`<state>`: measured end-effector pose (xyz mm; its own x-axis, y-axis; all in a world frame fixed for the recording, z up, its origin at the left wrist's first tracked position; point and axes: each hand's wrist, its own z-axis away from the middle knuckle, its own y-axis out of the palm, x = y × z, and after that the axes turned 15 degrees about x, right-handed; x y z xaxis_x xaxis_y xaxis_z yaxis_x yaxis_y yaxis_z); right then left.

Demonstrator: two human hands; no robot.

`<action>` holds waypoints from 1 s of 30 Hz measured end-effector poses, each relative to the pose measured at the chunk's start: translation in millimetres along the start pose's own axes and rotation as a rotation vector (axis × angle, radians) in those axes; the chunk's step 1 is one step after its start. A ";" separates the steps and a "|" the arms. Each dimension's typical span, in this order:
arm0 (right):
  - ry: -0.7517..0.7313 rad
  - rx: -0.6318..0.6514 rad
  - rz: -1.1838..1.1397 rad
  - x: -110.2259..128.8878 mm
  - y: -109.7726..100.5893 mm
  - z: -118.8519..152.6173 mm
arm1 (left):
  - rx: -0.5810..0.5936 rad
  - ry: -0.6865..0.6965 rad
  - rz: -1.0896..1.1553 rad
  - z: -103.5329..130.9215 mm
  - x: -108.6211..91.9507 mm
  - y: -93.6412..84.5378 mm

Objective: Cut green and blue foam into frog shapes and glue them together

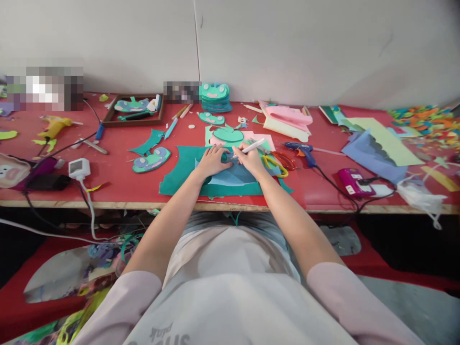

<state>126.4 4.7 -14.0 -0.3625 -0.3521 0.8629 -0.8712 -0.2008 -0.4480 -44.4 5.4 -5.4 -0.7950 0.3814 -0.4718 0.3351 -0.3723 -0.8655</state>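
A white pen [256,144] is in my right hand [250,158], gripped between the fingers, its tip down at blue felt. My left hand [212,161] lies with fingers spread on the felt, pressing near the pen tip. Under both hands is a blue felt sheet [233,176] on top of a larger teal felt sheet [181,170] with cut-out edges. Just beyond my hands lie green frog-shaped felt pieces [227,135] over pink felt. Scissors with yellow handles [278,168] rest right of my right hand. What my left fingertips cover is partly hidden.
A blue glue gun [304,152] and purple power strip [354,183] sit right on the red table [316,191]; cords trail there. Behind are stacked frog faces [215,98] and pink felt [289,120]. At left are a brown tray [108,120], yellow glue gun [55,125] and white adapter [79,168].
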 end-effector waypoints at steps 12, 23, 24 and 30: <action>0.011 -0.015 -0.027 -2.8 -0.4 -1.4 | 0.002 0.005 0.009 0.2 0.0 0.5; 0.007 -0.008 -0.053 -2.9 0.1 -2.0 | -0.002 -0.002 0.001 0.5 -0.6 0.0; -0.002 -0.004 -0.049 -2.4 0.2 -1.7 | -0.003 -0.003 -0.003 0.6 -0.6 -0.1; 0.012 -0.003 -0.022 -1.0 -0.5 -1.6 | -0.005 -0.003 0.005 0.2 -0.5 0.1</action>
<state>126.6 6.6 -14.3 -0.3468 -0.3367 0.8754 -0.8802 -0.2055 -0.4278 -44.1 4.9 -5.2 -0.7948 0.3772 -0.4754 0.3415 -0.3695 -0.8642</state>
